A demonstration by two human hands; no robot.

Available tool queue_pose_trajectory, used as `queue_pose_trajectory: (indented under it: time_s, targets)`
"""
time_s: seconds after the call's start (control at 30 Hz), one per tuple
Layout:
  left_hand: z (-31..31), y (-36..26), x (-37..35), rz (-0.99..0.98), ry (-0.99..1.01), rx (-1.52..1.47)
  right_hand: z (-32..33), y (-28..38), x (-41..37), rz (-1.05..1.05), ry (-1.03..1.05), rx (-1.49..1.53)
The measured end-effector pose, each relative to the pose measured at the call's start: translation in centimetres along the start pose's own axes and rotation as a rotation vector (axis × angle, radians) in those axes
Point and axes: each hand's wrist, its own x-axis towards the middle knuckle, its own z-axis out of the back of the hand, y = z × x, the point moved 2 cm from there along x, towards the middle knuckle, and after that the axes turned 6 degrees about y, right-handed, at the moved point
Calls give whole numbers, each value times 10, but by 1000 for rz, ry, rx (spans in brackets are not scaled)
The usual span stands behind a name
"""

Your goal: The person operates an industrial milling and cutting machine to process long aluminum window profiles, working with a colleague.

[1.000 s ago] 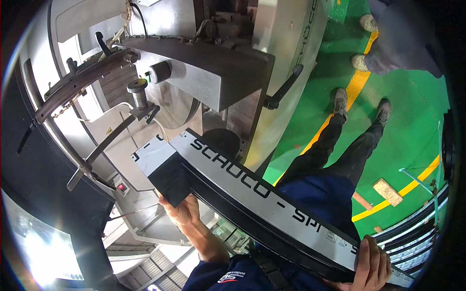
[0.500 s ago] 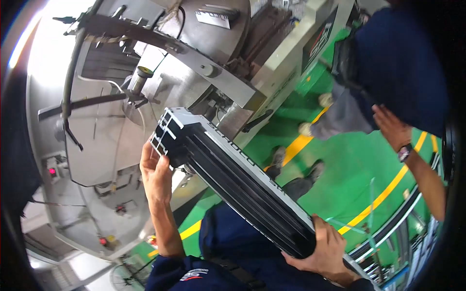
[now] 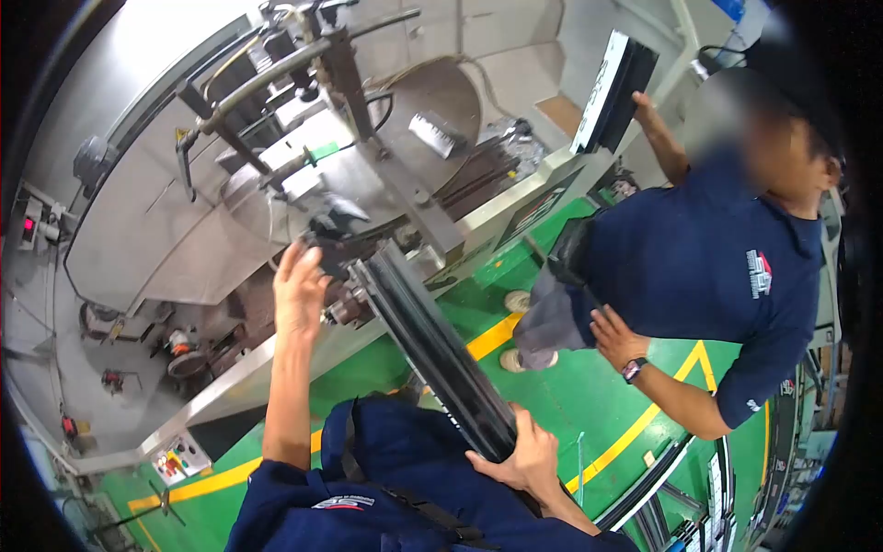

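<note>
A long black profile (image 3: 437, 354) with ridged sides slants across the middle of the view. My right hand (image 3: 526, 455) grips its lower end, thumb on the near side. Near the upper end, my left hand (image 3: 299, 290) is raised a little to the left of the profile, its fingers bent and apart. Dark and pale shapes just beyond those fingertips are blurred, and nothing held between them can be made out.
Behind is a machine with a round metal table (image 3: 428, 101), clamps and a grey housing. On the right a co-worker (image 3: 690, 258) holds another profile (image 3: 614, 92) upright. More profiles (image 3: 658, 488) lie at lower right above the green floor (image 3: 359, 386).
My left hand has come off the profile's upper end. The profile has turned, its labelled white face out of sight. The view has shifted, showing the co-worker's upper body and the profile there.
</note>
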Motion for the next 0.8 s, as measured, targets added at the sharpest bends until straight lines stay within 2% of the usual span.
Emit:
queue_pose_trajectory:
  time_s: [0.03,0.1,0.2,0.23,0.27,0.3,0.33,0.37,0.43,0.5,0.63,0.67,0.8]
  targets:
    - [2,-3,-3,-30,-31,-88,0,2,-6,11,31,-25]
    - [-16,-27,-24,-138,120,-184,5,3,-8,-7,38,-88]
    - [12,-30,-50,-73,243,-459,7,-1,-7,-13,76,-108]
    - [20,-25,-59,-82,397,-536,8,-1,-5,-4,57,-86]
    - [-2,-32,-79,-6,397,-597,6,-1,-2,10,51,-61]
    - [3,-22,-87,45,353,-563,6,0,3,28,56,-33]
    - [23,-5,-89,102,230,-574,10,1,10,27,48,-24]
    - [16,5,-103,188,94,-579,14,0,17,38,74,-2]
    - [25,39,-140,207,152,-490,4,-8,1,25,65,-2]
    - [23,61,-164,395,-6,-533,10,-4,0,-10,109,-30]
    - [20,96,-185,521,-31,-109,14,-5,-3,-18,149,28]
    - [22,105,-184,586,-104,-35,15,-6,-2,-20,151,45]
    - [38,133,-188,736,-94,73,23,-4,-9,-59,143,81]
